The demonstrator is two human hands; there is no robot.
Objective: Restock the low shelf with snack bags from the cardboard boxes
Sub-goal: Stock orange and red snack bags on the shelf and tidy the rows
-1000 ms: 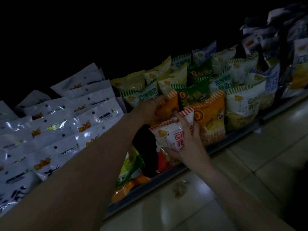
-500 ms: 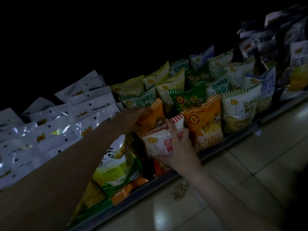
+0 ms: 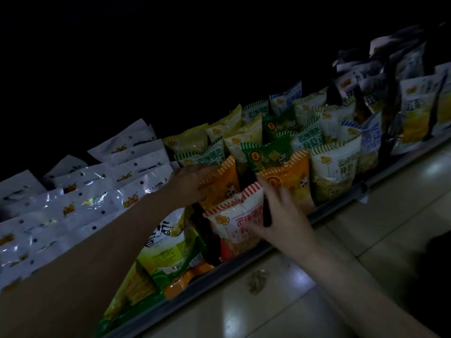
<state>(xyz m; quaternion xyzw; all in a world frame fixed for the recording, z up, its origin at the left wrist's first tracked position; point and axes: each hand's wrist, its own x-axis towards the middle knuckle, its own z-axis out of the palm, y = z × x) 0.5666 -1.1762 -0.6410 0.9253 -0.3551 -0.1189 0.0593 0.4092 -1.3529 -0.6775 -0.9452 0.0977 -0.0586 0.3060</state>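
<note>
A red-and-white snack bag (image 3: 234, 220) stands at the front of the low shelf (image 3: 288, 242). My right hand (image 3: 280, 215) holds its right side, fingers spread over the front. Just behind it an orange bag (image 3: 219, 184) leans, and my left hand (image 3: 188, 184) grips its upper left edge. A second orange bag (image 3: 290, 176) stands to the right, with green, yellow and white bags in rows behind. No cardboard box is in view.
White flat packets (image 3: 80, 191) fill the shelf's left part. A green-and-white bag (image 3: 168, 242) and other bags lie near the front rail below my left arm. Dark packets (image 3: 380, 76) stand far right. A crumpled scrap (image 3: 256, 280) lies on the tiled floor (image 3: 366, 228).
The view has shifted right and down a little. My left hand slid from the orange bag's front to its left edge. My right hand stays on the red-and-white bag.
</note>
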